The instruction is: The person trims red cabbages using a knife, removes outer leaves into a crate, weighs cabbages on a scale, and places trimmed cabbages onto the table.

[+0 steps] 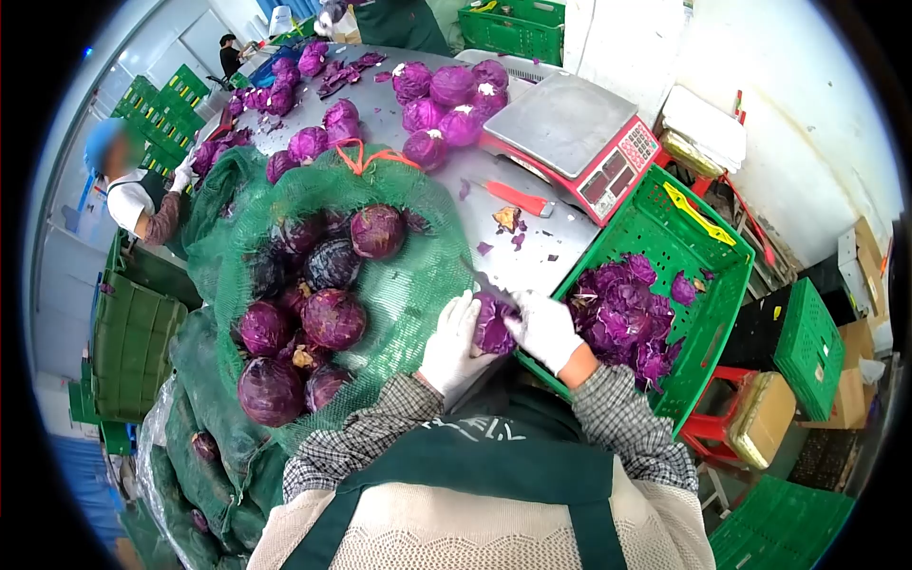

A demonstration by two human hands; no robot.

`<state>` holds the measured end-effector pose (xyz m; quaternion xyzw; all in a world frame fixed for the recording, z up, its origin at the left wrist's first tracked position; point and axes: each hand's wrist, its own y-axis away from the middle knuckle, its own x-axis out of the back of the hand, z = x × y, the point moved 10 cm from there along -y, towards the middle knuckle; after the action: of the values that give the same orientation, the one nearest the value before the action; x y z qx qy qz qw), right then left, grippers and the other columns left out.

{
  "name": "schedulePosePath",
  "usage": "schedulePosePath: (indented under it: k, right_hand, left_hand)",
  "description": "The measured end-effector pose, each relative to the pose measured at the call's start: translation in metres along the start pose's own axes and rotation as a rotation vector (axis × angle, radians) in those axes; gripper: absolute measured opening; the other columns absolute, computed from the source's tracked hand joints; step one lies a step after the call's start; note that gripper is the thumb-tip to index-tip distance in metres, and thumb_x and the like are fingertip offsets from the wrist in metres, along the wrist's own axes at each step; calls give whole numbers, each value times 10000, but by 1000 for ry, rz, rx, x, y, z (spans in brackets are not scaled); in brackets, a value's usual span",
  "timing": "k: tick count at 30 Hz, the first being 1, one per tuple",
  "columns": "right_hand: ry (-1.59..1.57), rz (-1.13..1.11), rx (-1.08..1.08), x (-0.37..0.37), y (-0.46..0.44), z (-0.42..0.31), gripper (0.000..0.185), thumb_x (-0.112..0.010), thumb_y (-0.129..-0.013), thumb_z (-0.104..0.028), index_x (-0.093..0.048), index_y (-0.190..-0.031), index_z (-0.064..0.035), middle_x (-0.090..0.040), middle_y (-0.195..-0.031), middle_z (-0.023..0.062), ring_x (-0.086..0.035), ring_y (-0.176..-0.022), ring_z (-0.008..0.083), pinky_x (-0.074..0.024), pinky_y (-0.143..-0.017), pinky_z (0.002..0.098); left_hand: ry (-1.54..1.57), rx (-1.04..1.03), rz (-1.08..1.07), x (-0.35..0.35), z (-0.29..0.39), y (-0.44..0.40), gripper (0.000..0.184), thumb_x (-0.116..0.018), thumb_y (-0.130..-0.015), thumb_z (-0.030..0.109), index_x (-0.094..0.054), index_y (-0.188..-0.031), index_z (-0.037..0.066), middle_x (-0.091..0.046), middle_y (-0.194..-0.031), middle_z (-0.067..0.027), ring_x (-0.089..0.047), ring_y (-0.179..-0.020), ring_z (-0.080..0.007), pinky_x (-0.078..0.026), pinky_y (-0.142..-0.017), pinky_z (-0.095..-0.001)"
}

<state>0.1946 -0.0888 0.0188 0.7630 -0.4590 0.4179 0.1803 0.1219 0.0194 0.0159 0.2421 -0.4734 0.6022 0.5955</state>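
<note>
My left hand [451, 348], in a white glove, is closed around the left side of a small purple cabbage [494, 325] at the table's near edge. On the cabbage's other side, my gloved right hand [546, 332] has its fingers bent around a knife, whose blurred grey blade [490, 283] points up and left over the cabbage. The knife's handle is hidden by the fingers. Just right of that hand, a green crate [698, 356] holds loose purple cabbage leaves [627, 318]. To my left, an open green mesh sack [408, 285] holds several whole purple cabbages [332, 318].
A red-framed scale [570, 123] stands beyond the crate. An orange-handled knife [518, 198] lies before it, near leaf scraps. Several trimmed cabbages [452, 85] are grouped farther back. A co-worker [142, 190] stands across the table at left. Red stool [717, 408] at right.
</note>
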Motion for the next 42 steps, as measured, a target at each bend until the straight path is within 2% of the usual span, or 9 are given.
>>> schedulePosePath:
  k: [5, 7, 13, 22, 25, 27, 29, 37, 42]
  right_hand:
    - [-228, 394, -252, 25, -1, 122, 241, -624, -814, -192, -643, -1001, -41, -672, -889, 190, -651, -815, 358, -529, -730, 415]
    - [-306, 179, -448, 13, 10, 174, 329, -658, -799, -190, -619, -1069, -7, -663, -955, 203, -651, -865, 352, -526, -758, 414]
    - [-489, 9, 92, 19, -2, 20, 523, -730, -761, -319, -602, -1161, -7, -624, -1114, 200, -608, -1006, 363, -476, -899, 413]
    - [-335, -180, -42, -51, -33, 6, 452, -578, -869, -396, -627, -1069, 6, -648, -982, 222, -610, -920, 391, -477, -861, 423]
    - [-408, 68, -131, -48, -39, 29, 302, -629, -864, -290, -654, -949, -1, -653, -843, 167, -631, -772, 258, -502, -734, 351]
    - [-1159, 173, -523, -58, -21, 127, 267, -641, -850, -256, -644, -938, -4, -658, -857, 189, -635, -798, 279, -502, -746, 350]
    - [-235, 260, -325, 24, -8, 144, 232, -660, -826, -203, -631, -949, -8, -644, -797, 146, -612, -744, 261, -500, -713, 352]
    - [-164, 233, 165, 41, 13, -41, 487, -756, -762, -243, -568, -1143, -5, -590, -1110, 176, -629, -944, 305, -519, -826, 357]
    - [-199, 206, 41, 54, 19, -28, 377, -676, -793, -166, -577, -1127, -21, -603, -1057, 185, -638, -885, 341, -531, -767, 378]
  left_hand:
    - [63, -15, 28, 5, -14, 15, 936, -819, -604, 218, -343, -1372, -24, -353, -1419, -241, -348, -1309, -406, -360, -1067, -421]
    - [102, 15, 44, 5, -27, 20, 945, -821, -599, 209, -334, -1377, -18, -348, -1422, -241, -345, -1312, -408, -344, -1080, -426]
    - [106, -52, -4, 1, -23, 12, 971, -831, -599, 219, -317, -1387, -21, -328, -1428, -255, -334, -1319, -407, -319, -1091, -437]
    - [392, 427, -390, 15, -51, -15, 1179, -847, -557, 493, -272, -1382, -123, -386, -1355, -319, -440, -1249, -404, -366, -1060, -400]
    - [230, 480, -306, 4, -74, -5, 1238, -840, -530, 536, -241, -1381, -135, -419, -1329, -306, -458, -1236, -375, -384, -1045, -399]
    - [806, 676, -181, -9, -108, 19, 1002, -852, -627, 354, -325, -1362, -77, -492, -1276, -226, -515, -1184, -326, -441, -1005, -401]
    - [1287, 842, -122, -16, -117, 33, 802, -811, -707, 236, -387, -1326, -48, -542, -1228, -183, -572, -1116, -279, -494, -948, -381]
    - [1423, 661, 25, 6, -40, -10, 591, -714, -814, 124, -418, -1304, -23, -574, -1188, -122, -592, -1045, -211, -500, -912, -341]
    - [1262, 574, 74, 11, -30, -22, 616, -739, -781, 111, -425, -1293, -27, -561, -1204, -127, -572, -1079, -214, -476, -947, -343]
